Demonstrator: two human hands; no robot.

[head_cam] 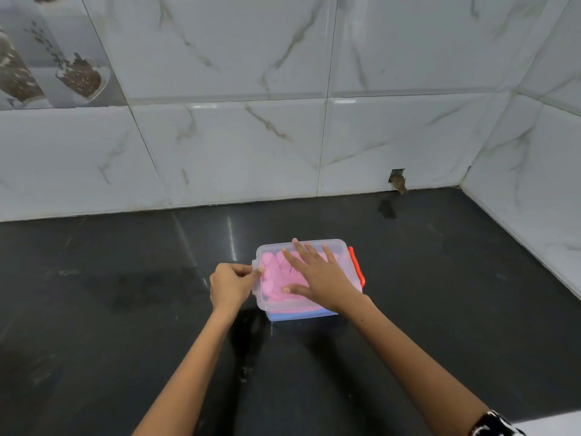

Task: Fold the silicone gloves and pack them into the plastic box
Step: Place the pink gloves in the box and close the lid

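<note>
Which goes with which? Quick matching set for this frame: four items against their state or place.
Items:
1. left hand
2. right hand
3. orange latch
4. pink gloves

States:
A. inside the box, under the clear lid
B. flat on top of the lid
C. on the box's right end
D. pinching the lid's left edge

Pairs: 1-D, 2-B, 3-C, 4-A

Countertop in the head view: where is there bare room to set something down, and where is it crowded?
The black countertop is bare left of the plastic box up to the tiled wall, and right of its orange latch to the corner. Crowded only at the box, where the left hand and right hand work its lid.
</note>
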